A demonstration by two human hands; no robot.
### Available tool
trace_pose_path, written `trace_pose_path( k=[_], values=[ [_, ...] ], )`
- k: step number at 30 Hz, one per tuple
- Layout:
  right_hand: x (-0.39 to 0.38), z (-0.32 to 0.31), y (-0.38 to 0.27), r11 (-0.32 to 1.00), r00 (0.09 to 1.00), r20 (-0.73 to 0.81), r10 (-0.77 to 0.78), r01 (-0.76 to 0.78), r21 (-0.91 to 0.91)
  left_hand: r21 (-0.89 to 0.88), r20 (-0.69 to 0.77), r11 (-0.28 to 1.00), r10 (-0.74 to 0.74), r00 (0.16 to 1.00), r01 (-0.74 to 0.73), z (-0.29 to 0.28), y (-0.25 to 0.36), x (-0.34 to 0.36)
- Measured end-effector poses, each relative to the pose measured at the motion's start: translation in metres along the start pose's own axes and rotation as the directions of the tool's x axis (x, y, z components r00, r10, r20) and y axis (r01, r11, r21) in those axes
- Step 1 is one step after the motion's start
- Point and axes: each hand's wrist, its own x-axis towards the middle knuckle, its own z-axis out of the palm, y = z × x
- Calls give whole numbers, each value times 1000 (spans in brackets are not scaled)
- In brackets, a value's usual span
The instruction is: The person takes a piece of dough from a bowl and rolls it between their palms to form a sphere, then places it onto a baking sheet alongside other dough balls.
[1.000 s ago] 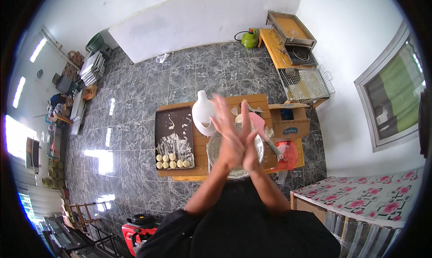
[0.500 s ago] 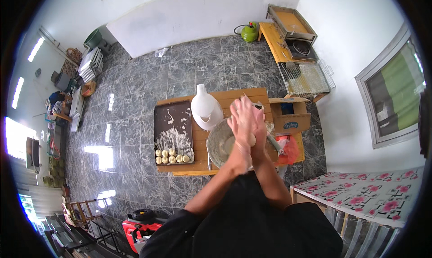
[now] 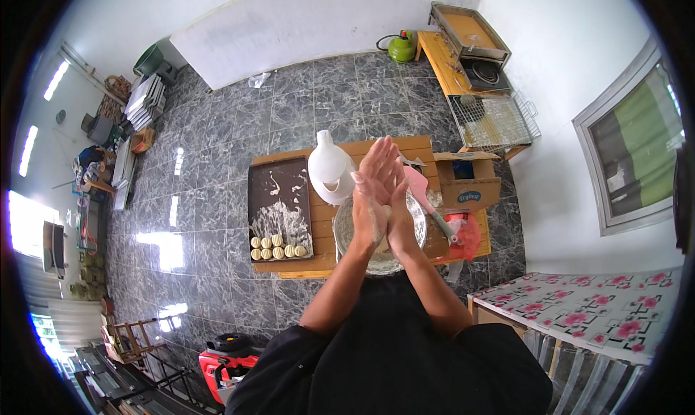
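Note:
My left hand [image 3: 371, 209] and my right hand [image 3: 395, 205] are pressed together above a metal bowl [image 3: 418, 234], palms facing and fingers stretched forward. A small pale dough ball [image 3: 386, 212] sits between the palms, mostly hidden by them. Flour whitens parts of the skin. To the left, a dark baking tray [image 3: 279, 180] is dusted with flour, and several ridged dough balls [image 3: 278, 252] stand in rows along its near edge. A white plastic jug [image 3: 329, 162] is beyond the bowl's left side. Close to my right hand lies a pink spatula [image 3: 415, 185] with a grey-green handle.
The wooden table [image 3: 391, 144] also bears an open cardboard box [image 3: 470, 194] and a red plastic bag [image 3: 467, 234] at its right. Far right are a wire rack [image 3: 489, 122], a burner and a green gas cylinder [image 3: 400, 48]. A flowered cover [image 3: 579, 310] lies at near right.
Both hands have shifted slightly left and turned, from overlapping to side by side with fingers aligned. The pink spatula beside them now shows. The dough stays between the palms.

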Motion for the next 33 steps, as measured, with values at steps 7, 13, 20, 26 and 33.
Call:
trace_pose_path(
  k=[7, 13, 20, 26, 33],
  values=[
    [4, 7, -16, 996, 976, -199, -90, 92, 4, 81, 117, 994, -80, 990, 71, -8, -6, -13],
    [24, -8, -22, 965, 858, -477, -188, 253, 74, 128, -44, 991, -41, 998, 46, 6, -21, -47],
    [14, -8, -13, 970, 898, -413, -151, 215, 112, -561, -411, 798, -501, 762, 222, -2, -14, -26],
    [10, -14, -10, 980, 931, -362, -36, 105, 171, -716, -28, 581, -578, 816, 386, -26, -14, -9],
    [8, -22, -3, 969, 978, -204, 50, 3, 248, -456, -127, 822, -439, 889, 341, -31, -23, -20]
  ],
)
